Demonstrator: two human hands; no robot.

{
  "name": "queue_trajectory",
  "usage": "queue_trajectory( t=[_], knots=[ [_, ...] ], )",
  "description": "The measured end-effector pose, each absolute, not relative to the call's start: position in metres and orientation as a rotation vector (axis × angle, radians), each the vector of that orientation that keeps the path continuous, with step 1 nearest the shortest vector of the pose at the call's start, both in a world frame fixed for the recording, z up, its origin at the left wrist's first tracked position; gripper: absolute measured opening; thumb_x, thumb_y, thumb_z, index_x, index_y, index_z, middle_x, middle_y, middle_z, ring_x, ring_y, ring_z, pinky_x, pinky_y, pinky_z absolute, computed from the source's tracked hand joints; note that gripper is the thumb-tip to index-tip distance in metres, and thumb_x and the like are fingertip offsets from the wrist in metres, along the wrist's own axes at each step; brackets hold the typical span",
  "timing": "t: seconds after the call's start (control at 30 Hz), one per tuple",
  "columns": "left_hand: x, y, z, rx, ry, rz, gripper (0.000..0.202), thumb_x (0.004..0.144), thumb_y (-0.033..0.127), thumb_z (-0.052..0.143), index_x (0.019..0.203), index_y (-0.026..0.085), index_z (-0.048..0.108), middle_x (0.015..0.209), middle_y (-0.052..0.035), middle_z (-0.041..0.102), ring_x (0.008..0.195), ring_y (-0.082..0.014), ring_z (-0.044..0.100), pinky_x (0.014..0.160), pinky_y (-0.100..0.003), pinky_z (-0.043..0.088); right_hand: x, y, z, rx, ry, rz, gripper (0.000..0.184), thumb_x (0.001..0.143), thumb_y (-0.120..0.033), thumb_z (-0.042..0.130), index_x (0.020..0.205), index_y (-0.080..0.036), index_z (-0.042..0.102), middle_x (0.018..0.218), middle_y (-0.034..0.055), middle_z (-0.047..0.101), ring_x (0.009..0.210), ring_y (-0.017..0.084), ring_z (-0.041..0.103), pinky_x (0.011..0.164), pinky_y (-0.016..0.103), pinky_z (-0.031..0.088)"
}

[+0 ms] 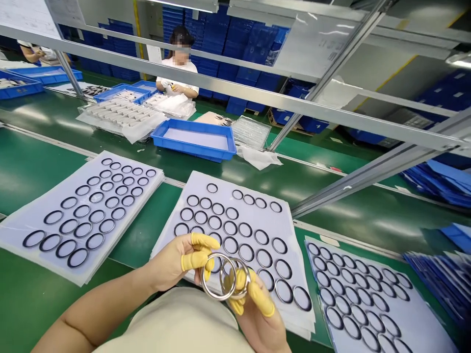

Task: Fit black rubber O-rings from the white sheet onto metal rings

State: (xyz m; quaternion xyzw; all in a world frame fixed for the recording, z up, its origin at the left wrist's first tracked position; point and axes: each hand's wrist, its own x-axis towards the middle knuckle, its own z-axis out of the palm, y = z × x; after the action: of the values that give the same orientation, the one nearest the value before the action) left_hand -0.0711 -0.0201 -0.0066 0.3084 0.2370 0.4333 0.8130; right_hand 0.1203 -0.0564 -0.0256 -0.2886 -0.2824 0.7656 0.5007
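Observation:
My left hand (180, 262) and my right hand (259, 309) are raised close together over the lower edge of the middle sheet, and yellow finger cots cover several fingers. My left hand pinches a shiny silver metal ring (219, 277) by its rim. My right hand holds a second, slightly smaller silver ring (239, 279), which overlaps the first. The middle sheet (221, 193) lies just beneath them, carrying rows of black-rimmed rings (246, 252). My hands hide its lowest rings.
Similar ring sheets (140, 169) (415, 314) lie left and right on the green conveyor belt (37, 166). Beyond stand a blue tray (193, 138) and a co-worker (176, 73) handling something white. Metal rails (257, 93) cross overhead, and blue crates are stacked behind.

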Motion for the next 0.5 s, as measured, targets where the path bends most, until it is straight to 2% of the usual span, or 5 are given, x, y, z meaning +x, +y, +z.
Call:
queue_trajectory(
  t=[0.13,0.5],
  knots=[
    [-0.061,-0.018,-0.003,0.655,0.529,0.874,0.035,0.068,0.039,0.080,0.093,0.018,0.069,0.061,0.0030,0.061,0.042,-0.0034,0.051,0.040,-0.012,0.038,0.124,-0.064,-0.021,-0.657,-0.740,1.876,0.021,0.075,-0.042,0.071,0.078,-0.021,0.073,0.058,-0.0017,0.050,0.050,0.009,0.035,0.050,0.024,0.028],
    [-0.049,-0.020,-0.007,0.744,0.565,0.847,0.040,0.071,0.041,0.077,0.100,0.017,0.064,0.061,0.0023,0.060,0.043,-0.0066,0.054,0.040,-0.015,0.040,0.134,-0.074,-0.028,-0.696,-0.751,1.863,0.022,0.072,-0.044,0.073,0.074,-0.022,0.074,0.053,-0.0014,0.050,0.047,0.011,0.034,0.049,0.027,0.028]
  ],
)
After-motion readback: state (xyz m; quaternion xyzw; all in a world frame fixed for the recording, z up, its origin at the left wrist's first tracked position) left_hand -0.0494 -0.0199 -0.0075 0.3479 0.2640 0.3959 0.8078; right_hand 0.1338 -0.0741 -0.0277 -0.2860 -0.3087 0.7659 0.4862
